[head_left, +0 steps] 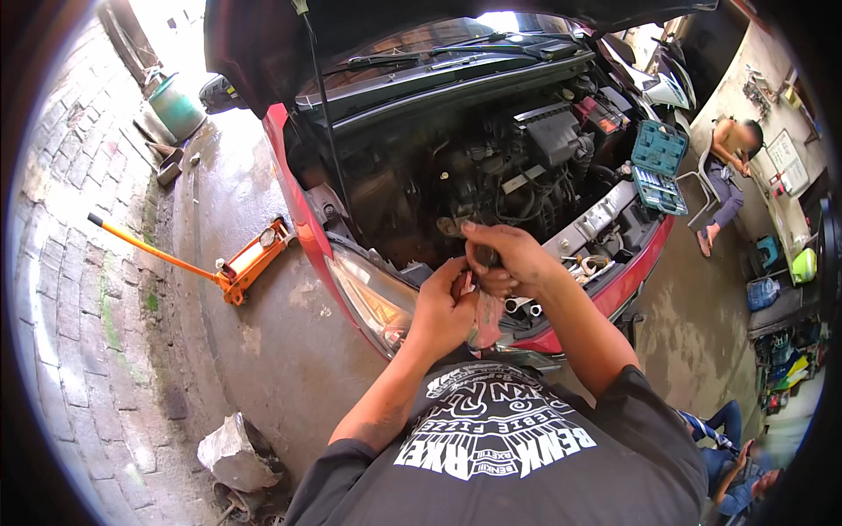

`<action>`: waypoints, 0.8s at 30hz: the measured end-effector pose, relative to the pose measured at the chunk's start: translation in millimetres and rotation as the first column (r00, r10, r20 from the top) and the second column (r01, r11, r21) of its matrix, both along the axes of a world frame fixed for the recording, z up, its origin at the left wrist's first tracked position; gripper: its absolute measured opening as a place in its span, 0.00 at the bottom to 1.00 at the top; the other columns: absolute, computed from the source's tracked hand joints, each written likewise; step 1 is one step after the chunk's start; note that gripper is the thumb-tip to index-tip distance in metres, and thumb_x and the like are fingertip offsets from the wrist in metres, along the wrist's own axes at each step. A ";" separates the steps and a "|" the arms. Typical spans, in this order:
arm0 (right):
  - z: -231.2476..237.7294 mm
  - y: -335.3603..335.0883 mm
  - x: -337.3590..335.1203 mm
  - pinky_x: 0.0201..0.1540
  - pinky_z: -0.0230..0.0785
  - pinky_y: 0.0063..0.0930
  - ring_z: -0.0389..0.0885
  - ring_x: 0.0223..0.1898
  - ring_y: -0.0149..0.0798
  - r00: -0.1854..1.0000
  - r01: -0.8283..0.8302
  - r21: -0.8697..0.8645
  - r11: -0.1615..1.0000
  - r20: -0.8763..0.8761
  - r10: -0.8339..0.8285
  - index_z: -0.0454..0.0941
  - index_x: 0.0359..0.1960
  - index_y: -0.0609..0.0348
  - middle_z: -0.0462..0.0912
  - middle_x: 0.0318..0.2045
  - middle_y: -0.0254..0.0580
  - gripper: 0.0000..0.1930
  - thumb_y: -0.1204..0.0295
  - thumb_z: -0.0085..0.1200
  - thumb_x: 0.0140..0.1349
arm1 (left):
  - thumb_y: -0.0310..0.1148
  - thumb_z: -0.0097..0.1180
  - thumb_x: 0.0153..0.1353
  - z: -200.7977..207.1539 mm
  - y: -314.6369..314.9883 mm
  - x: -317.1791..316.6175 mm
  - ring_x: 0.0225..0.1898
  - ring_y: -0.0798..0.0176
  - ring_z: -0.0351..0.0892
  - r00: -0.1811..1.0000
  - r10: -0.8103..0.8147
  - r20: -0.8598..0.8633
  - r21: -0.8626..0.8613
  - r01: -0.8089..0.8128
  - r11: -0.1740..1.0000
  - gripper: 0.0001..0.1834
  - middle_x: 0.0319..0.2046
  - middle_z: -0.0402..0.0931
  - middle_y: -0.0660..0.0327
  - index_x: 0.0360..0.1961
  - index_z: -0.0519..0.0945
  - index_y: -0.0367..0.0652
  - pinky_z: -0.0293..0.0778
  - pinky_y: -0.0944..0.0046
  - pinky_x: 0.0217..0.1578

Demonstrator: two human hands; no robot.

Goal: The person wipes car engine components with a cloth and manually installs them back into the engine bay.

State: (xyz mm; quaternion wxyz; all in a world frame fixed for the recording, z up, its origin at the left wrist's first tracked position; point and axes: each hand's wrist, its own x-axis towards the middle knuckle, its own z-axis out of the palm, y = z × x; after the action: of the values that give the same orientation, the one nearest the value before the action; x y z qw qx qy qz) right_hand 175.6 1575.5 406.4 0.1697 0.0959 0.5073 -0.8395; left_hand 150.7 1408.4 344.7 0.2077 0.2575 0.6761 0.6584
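Note:
My left hand [445, 309] is closed with the fingers curled, close beside my right hand over the front of a red car's open engine bay [386, 197]. A pale reddish rag [488, 323] shows by its fingers and hangs down below them. My right hand [519, 261] is wrapped round a small dark rounded part [487, 256], its thumb and forefinger on top; most of the part is hidden by the fingers. Below my right hand, several metal tool ends [524, 308] lie at the front of the bay.
A teal socket case [660, 167] lies open on the car's front right corner. An orange floor jack [254, 260] stands left of the car. A prop rod [324, 105] rises to the hood. One person [732, 162] sits at the right, another [741, 478] at the lower right.

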 end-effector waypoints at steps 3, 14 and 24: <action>0.2 -9.9 14.9 0.13 0.47 0.23 0.54 0.08 0.25 1.000 0.028 -0.066 0.997 0.006 -0.028 0.72 0.24 0.61 0.60 0.09 0.31 0.28 0.51 0.41 0.77 | 0.24 0.50 0.67 2.0 -6.2 5.0 0.39 0.74 0.75 1.000 0.000 0.002 0.034 0.000 0.999 0.14 0.36 0.78 0.63 0.52 0.77 0.32 0.72 0.73 0.40; 28.9 29.4 29.7 0.26 0.72 0.24 0.79 0.21 0.31 0.801 0.444 -0.156 0.882 -0.373 -0.469 0.77 0.48 0.67 0.80 0.23 0.40 0.19 0.59 0.52 0.74 | 0.53 0.42 0.76 -32.1 -24.8 5.8 0.27 0.69 0.79 0.528 0.224 0.819 -0.115 -0.232 0.966 0.28 0.29 0.81 0.62 0.43 0.81 0.37 0.75 0.70 0.30; 36.2 2.1 51.9 0.31 0.69 0.24 0.76 0.25 0.28 0.821 0.001 -0.118 0.993 -0.567 -0.068 0.77 0.47 0.67 0.81 0.29 0.43 0.15 0.64 0.55 0.71 | 0.36 0.51 0.74 -74.0 -62.6 26.7 0.44 0.68 0.83 0.648 -0.247 0.721 0.100 0.255 0.962 0.16 0.46 0.84 0.59 0.53 0.79 0.34 0.78 0.67 0.48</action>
State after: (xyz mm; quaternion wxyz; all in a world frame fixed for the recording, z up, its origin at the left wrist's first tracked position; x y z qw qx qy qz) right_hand 227.5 1577.6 442.6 0.0003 -0.1595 0.4849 -0.8599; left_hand 177.4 1345.8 270.7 0.5490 0.0651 0.4993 0.6672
